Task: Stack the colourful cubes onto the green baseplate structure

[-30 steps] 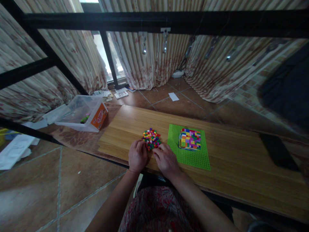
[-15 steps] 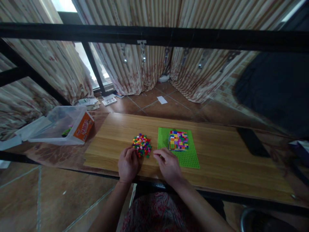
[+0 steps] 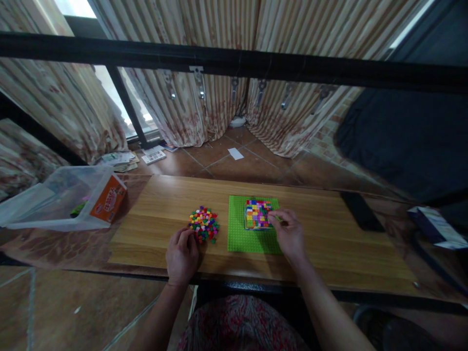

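A low, many-coloured block of small toy bricks point(image 3: 257, 214) stands on a green studded baseplate point(image 3: 237, 242). My right hand point(image 3: 290, 237) is at the right side of this block, thumb and fingertips pinched together over its edge. Whatever is in that pinch is too small to make out. Left of the baseplate lies a loose heap of tiny coloured bricks point(image 3: 204, 224). Against the heap's near left edge rests my left hand point(image 3: 183, 254), its fingers curled in, and what they hold, if anything, is hidden.
The wooden board point(image 3: 153, 219) carries the bricks and, toward the right, a dark flat phone-like object point(image 3: 361, 212). A clear plastic bin point(image 3: 66, 222) with an orange label is at the left. Beyond the right end sits a purple and white box point(image 3: 437, 226). A black rail point(image 3: 219, 61) crosses above.
My right hand has moved right, from the gap between heap and baseplate to the right side of the brick block. My left hand stays by the heap. The whole view has shifted slightly.
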A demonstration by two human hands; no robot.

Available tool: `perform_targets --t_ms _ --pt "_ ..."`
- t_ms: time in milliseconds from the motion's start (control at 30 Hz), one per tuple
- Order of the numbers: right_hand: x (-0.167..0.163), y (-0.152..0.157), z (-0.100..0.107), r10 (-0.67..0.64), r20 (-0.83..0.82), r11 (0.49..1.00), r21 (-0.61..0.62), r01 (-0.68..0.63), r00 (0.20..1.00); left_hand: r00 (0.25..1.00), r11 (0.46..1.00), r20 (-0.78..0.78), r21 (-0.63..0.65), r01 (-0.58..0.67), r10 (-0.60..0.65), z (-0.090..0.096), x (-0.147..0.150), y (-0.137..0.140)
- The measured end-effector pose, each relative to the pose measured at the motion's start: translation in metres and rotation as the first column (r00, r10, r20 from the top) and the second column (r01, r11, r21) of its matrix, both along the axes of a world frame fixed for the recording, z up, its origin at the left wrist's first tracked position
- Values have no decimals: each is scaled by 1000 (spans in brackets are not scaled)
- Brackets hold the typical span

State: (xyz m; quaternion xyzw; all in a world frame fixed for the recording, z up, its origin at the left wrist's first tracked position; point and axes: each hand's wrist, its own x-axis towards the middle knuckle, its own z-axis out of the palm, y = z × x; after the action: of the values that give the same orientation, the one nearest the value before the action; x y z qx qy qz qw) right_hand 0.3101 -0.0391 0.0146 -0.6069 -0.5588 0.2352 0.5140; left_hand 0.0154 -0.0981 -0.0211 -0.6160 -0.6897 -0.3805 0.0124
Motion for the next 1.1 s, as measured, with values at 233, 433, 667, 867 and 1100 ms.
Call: perform_targets --t_ms 233,433,667,867,1100 --pt "-5 10 -9 -41 -120 998 -46 36 992 1000 1000 -23 8 1 -1 0 -1 1" --pt "-9 14 -16 -67 -427 995 -93 30 902 1000 1000 -26 5 0 0 -1 -1 1" --pt "-14 18 -18 -104 -620 985 -170 -3 778 1000 1000 -5 -10 8 -8 1 0 0" --pt "-15 20 -16 -134 -648 982 -187 13 749 1000 1000 -14 -5 9 -9 0 0 -1" --pt "-18 21 -12 -147 -678 974 -227 -15 720 1000 1000 -20 -17 11 -11 -1 -1 -1"
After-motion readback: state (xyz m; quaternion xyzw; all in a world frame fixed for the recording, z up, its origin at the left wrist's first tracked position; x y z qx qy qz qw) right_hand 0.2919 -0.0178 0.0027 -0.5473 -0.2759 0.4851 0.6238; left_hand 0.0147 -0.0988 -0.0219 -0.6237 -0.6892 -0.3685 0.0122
